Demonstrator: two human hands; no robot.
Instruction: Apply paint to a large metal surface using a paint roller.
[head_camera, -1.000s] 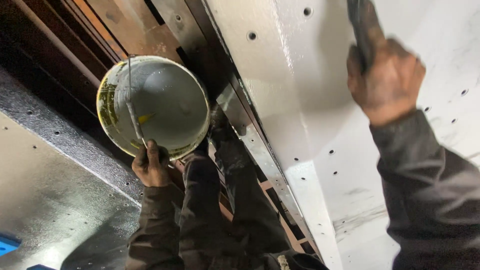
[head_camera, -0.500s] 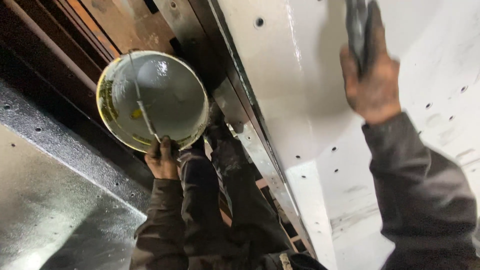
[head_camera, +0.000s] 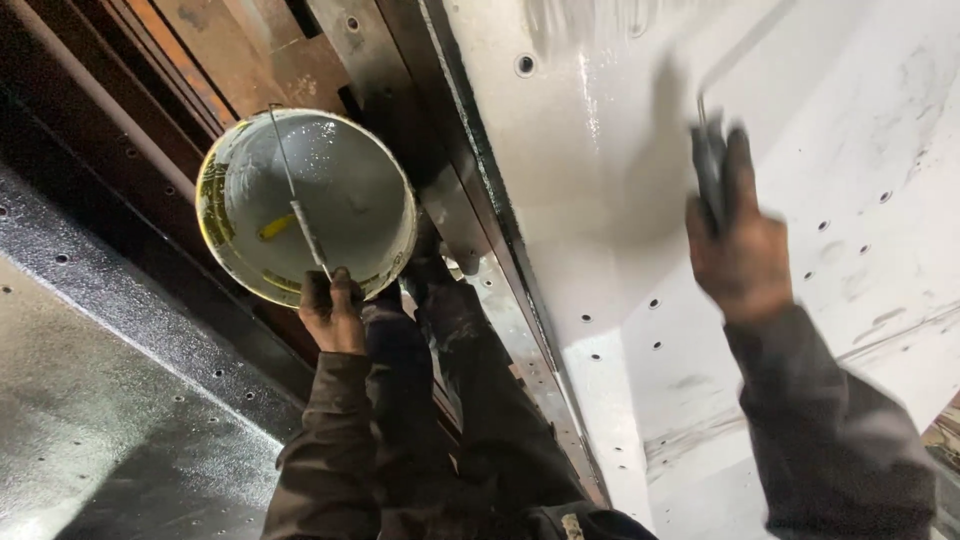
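My left hand (head_camera: 331, 312) grips the near rim of a round paint bucket (head_camera: 306, 205), coated white inside with a yellow outer edge; its thin wire handle crosses the opening. My right hand (head_camera: 738, 248) is closed around the dark handle of a painting tool (head_camera: 708, 172), held against a large white-painted metal panel (head_camera: 620, 150) dotted with small holes. The tool's working end is blurred and hard to make out. Both arms wear dark, paint-stained sleeves.
My legs in dark trousers (head_camera: 470, 400) stand between the panel and a grey perforated metal surface (head_camera: 110, 400) at lower left. Rust-brown steel beams (head_camera: 210, 50) run diagonally at upper left. A dark steel edge (head_camera: 500, 230) borders the white panel.
My right hand with the tool has come down the white panel from the top edge. The bucket in my left hand has shifted slightly down and right in view.
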